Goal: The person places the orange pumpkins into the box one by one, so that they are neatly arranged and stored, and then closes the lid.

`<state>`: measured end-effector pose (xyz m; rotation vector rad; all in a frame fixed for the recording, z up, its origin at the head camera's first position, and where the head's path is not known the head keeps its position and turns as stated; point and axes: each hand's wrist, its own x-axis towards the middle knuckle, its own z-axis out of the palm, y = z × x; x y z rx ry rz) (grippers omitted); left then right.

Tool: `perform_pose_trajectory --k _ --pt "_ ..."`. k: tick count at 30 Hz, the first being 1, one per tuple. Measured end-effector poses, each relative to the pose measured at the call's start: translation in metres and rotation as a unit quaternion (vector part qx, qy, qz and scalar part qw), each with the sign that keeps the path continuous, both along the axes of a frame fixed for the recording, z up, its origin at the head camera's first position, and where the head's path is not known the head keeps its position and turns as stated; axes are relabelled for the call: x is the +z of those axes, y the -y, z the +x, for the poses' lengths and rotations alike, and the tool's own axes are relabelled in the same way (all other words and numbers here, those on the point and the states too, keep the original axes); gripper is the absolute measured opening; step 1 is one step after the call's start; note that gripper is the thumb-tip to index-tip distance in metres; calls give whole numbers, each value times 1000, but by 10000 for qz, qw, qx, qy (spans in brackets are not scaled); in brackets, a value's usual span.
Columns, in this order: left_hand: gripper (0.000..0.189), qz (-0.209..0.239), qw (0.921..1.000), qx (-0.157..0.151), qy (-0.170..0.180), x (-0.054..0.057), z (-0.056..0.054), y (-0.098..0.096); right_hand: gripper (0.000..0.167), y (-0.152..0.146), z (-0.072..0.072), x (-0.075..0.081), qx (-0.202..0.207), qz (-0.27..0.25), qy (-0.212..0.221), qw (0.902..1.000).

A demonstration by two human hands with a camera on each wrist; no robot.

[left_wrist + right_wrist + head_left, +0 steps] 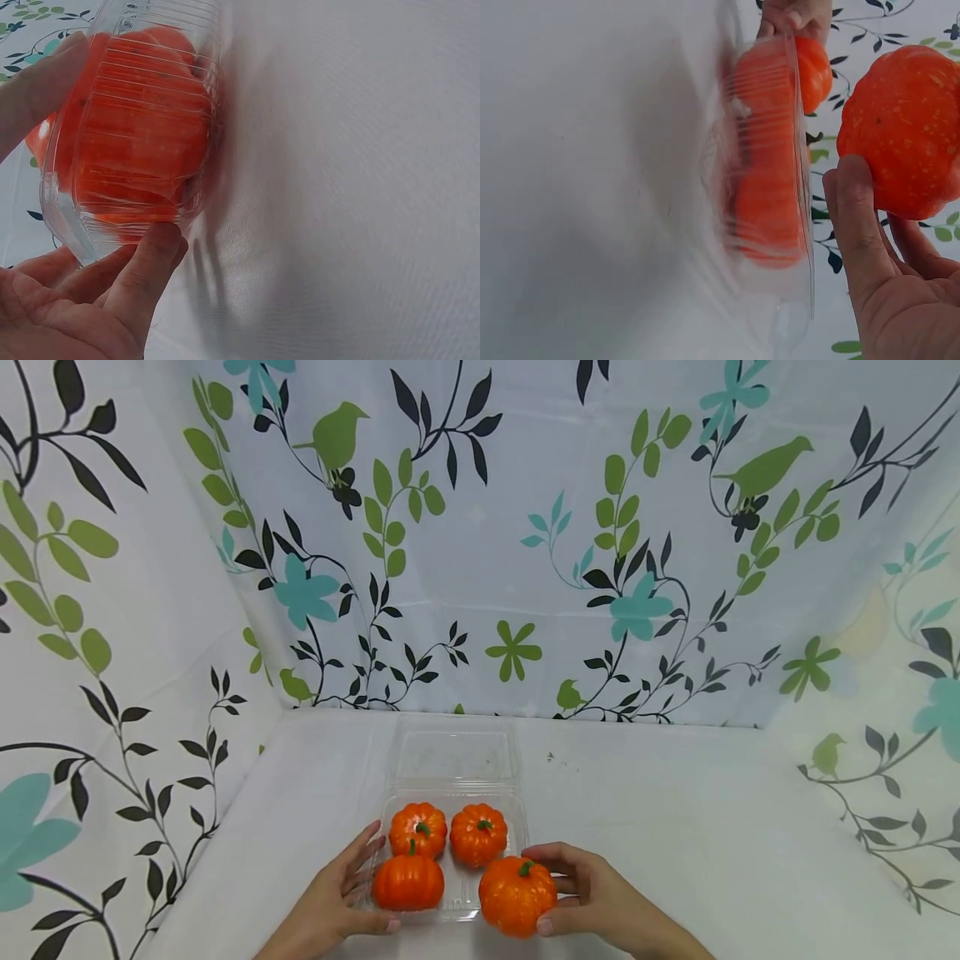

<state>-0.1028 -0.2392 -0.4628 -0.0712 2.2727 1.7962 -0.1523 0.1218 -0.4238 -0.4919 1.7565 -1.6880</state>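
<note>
A clear plastic clamshell container lies with its lid folded back. Inside it, two small orange pumpkins, a left one and a right one, fill the back; a third pumpkin sits front left. My left hand grips the container's left side, fingers along the ribbed wall and thumb near the front corner. My right hand holds a fourth pumpkin between thumb and fingers, raised over the front right corner. In the right wrist view this held pumpkin is above the container's rim.
The open lid lies flat behind the container on the white tabletop. A cloth printed with leaves, birds and flowers hangs at the back and both sides.
</note>
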Motion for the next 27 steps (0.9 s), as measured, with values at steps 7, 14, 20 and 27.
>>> perform_pose_trajectory --k 7,14,20,27 --pt "119 -52 9998 126 116 -1 -1 -2 58 13 -1 -1 34 -18 177 9998" --pt "119 -191 9995 191 140 -1 -2 -4 58 23 -4 -4 -12 32 85 10000" --pt "119 -94 9999 98 59 -1 0 -3 56 29 -5 -9 -85 88 37 9999" --pt "120 -102 9999 103 41 -1 -1 -3 54 32 -4 -5 -138 71 -1 9999"
